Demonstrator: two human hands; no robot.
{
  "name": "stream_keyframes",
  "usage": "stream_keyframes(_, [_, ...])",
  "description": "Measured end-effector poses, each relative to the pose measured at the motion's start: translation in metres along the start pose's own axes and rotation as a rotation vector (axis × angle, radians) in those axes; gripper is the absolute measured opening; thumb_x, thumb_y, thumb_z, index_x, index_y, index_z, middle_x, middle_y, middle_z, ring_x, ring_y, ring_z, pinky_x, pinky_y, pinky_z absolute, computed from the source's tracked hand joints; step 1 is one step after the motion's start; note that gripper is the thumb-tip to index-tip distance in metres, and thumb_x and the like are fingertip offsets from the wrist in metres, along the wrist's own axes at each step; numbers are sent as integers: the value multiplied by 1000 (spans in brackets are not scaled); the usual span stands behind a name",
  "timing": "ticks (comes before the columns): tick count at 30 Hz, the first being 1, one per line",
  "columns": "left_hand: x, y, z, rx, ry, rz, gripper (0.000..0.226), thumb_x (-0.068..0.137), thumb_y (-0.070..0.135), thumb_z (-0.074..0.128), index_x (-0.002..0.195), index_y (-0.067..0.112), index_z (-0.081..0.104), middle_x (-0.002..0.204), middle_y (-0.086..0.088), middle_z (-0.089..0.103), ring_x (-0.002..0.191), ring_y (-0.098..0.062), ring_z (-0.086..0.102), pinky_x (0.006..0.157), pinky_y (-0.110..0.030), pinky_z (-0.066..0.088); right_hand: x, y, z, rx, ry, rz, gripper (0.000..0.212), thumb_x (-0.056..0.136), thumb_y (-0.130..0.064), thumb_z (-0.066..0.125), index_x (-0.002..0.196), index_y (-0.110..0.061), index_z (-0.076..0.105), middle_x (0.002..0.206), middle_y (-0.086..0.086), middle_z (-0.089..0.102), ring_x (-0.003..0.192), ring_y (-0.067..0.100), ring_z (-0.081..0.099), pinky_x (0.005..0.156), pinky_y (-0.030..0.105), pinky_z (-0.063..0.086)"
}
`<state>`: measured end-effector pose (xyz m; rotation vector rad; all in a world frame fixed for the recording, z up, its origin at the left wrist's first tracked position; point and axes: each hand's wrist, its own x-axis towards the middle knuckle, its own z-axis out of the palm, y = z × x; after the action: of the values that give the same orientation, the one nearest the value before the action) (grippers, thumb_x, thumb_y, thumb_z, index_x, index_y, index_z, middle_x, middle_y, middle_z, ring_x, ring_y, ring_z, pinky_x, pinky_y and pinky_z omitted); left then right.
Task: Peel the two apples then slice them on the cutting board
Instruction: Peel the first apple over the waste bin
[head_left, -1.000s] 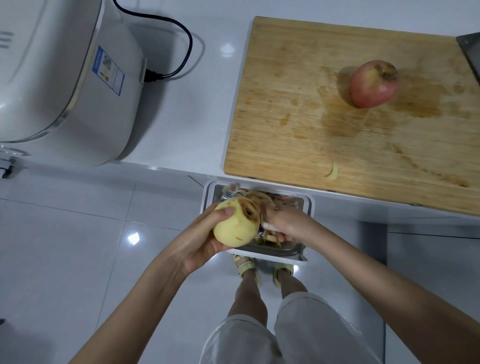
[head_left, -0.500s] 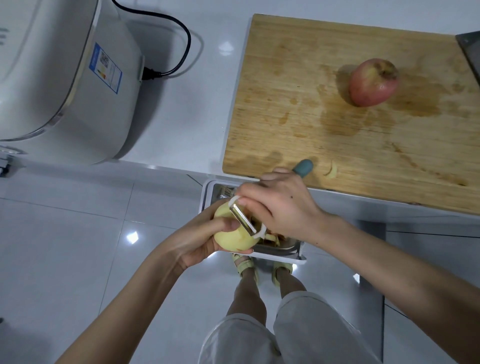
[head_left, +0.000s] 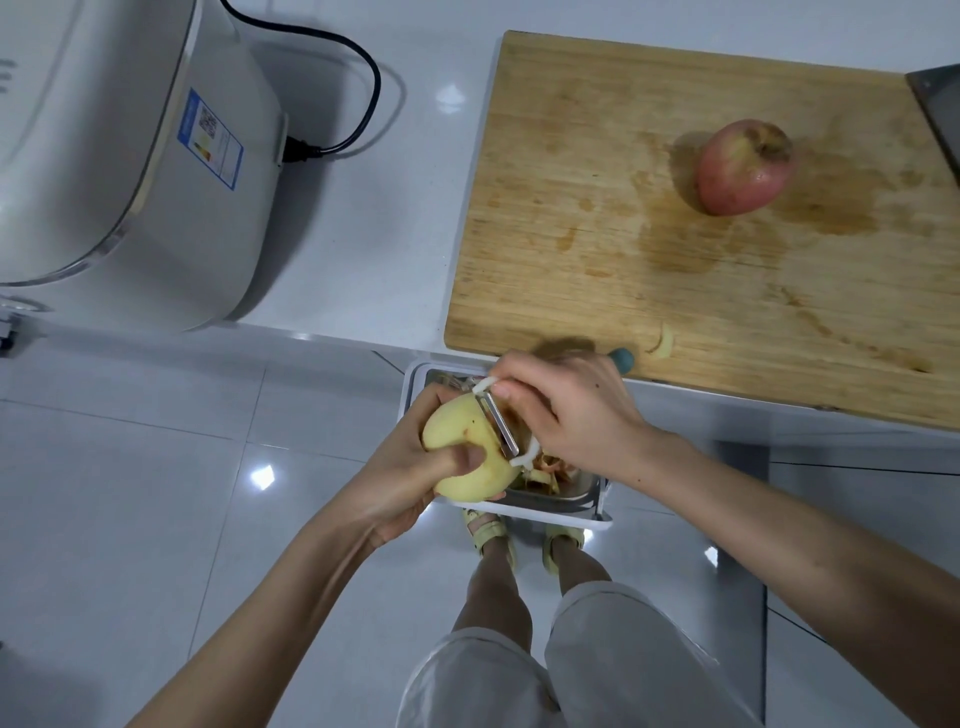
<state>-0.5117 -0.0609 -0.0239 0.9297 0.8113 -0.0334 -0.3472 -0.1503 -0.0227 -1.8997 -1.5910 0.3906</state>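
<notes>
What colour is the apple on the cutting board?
The apple is red with yellowish patches; the head view shows it.

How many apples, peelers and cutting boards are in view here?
Apples: 2, the peeled apple and the red apple
Peeler: 1
Cutting board: 1
Total: 4

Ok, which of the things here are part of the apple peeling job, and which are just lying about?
In the job: pale apple in the left hand; peeler in the right hand; red apple; cutting board; peel bin.
Lying about: white appliance; its power cord; peel scrap on the board.
</notes>
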Motion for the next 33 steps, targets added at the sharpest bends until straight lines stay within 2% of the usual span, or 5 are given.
stream_keyframes(6, [-2, -13, 2, 112, 115, 90, 56, 43, 26, 73, 93, 16, 49, 86, -1, 60, 79, -16, 57, 60, -27, 49, -14, -1, 8, 33, -36, 144, 26, 91, -31, 40, 83, -17, 61, 51, -6, 51, 46, 16, 47, 46, 30, 39])
stream_keyframes(18, [-3, 11, 1, 33, 98, 158, 63, 42, 24, 75, 99, 24, 47, 97, 1, 64, 84, -17, 68, 54, -27, 53, -27, 9, 15, 17, -263, 579, 21, 89, -10, 44, 96, -26, 56, 65, -5, 59, 59, 13, 52, 60, 25, 32])
stream_keyframes(23, [-1, 6, -1, 17, 110, 100, 63, 46, 13, 77, 101, 23, 48, 98, 0, 63, 81, -15, 69, 54, -27, 54, -19, 1, 7, 420, -190, 823, 33, 89, -7, 41, 72, -32, 53, 77, -16, 60, 69, 19, 59, 63, 33, 46])
stream_keyframes(26, [2, 5, -1, -77, 76, 50, 60, 50, 10, 75, 103, 18, 48, 96, -6, 67, 85, -26, 70, 58, -33, 57, -18, -14, 0, 324, -100, 676, 32, 87, -6, 42, 73, -33, 52, 70, -14, 60, 56, 3, 53, 57, 22, 38])
stream_keyframes(33, [3, 0, 1, -177, 16, -31, 73, 56, 25, 70, 124, 10, 49, 116, -20, 59, 91, -33, 67, 62, -42, 57, -11, -25, -6, -116, 77, 132, 23, 70, -10, 40, 75, -12, 62, 46, -2, 52, 43, 21, 50, 47, 22, 37])
